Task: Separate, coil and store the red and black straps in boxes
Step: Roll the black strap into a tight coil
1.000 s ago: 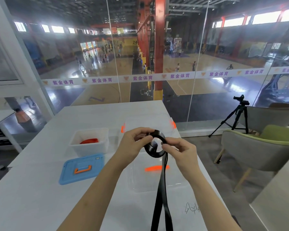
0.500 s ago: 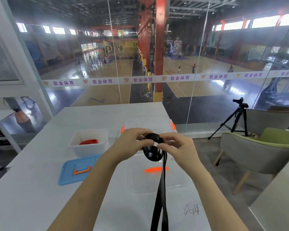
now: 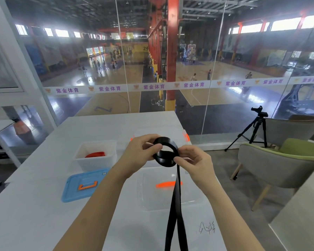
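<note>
Both hands hold a black strap (image 3: 166, 154) rolled into a small coil above the table. My left hand (image 3: 140, 151) pinches the coil's left side, my right hand (image 3: 193, 159) pinches its lower right edge. The strap's loose doubled tail (image 3: 175, 211) hangs straight down past the frame's bottom. A coiled red strap (image 3: 95, 154) lies inside a white box (image 3: 95, 163) at the left. A clear box with orange clips (image 3: 187, 136) stands behind my hands, mostly hidden.
A blue lid with an orange handle (image 3: 85, 184) lies in front of the white box. A clear lid with an orange handle (image 3: 168, 188) lies under the hanging strap. The white table (image 3: 34, 214) ends at a glass wall. A green chair (image 3: 283, 165) and tripod (image 3: 256, 131) stand right.
The coil has been turned between my fingers and now tilts, showing its open ring more. Both hands stay in about the same spot above the table.
</note>
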Demonstrator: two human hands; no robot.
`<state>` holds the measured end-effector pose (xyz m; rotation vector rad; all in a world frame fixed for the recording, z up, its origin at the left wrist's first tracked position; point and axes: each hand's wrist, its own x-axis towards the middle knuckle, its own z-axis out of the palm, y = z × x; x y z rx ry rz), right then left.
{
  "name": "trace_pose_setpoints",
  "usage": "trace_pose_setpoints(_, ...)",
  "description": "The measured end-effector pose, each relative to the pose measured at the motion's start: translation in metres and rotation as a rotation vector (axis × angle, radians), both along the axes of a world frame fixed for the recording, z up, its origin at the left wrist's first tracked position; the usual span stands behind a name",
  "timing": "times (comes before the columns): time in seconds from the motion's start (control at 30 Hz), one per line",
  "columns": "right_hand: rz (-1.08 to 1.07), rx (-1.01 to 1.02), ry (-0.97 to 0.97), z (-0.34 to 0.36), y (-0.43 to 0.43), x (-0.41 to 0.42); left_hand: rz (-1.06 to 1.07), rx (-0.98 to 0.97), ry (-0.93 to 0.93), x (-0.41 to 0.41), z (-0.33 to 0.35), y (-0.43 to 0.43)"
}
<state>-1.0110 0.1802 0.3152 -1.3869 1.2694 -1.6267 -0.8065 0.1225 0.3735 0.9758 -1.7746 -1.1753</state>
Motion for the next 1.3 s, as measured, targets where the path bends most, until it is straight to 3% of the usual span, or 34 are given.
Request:
trace_pose_setpoints(0.17,-0.029,-0.027,0.032,0.001,-0.001,-0.001,0.016,0.044,0.016,0.004,-0.001,-0.001)
trace_pose_setpoints(0.47,-0.023,-0.059,-0.156,-0.003,0.004,0.010,0.099,0.110,0.312,-0.009,-0.008,0.007)
trace_pose_setpoints(0.6,-0.081,-0.059,-0.257,-0.001,0.003,0.011,0.087,0.162,0.351,-0.011,-0.012,0.008)
trace_pose_setpoints(0.73,-0.088,-0.071,-0.242,0.012,-0.003,-0.001,-0.005,0.159,0.183,0.004,-0.017,0.002)
trace_pose_setpoints(0.93,0.028,-0.057,0.172,0.029,-0.009,-0.009,-0.045,-0.055,-0.206,0.009,0.004,-0.001)
trace_pose_setpoints(1.0,0.043,-0.050,0.206,0.031,-0.008,-0.005,-0.056,-0.122,-0.296,0.005,0.009,-0.001)
trace_pose_setpoints(1.3,-0.009,-0.040,-0.081,0.014,0.002,0.004,0.057,0.089,0.222,-0.002,0.001,0.007)
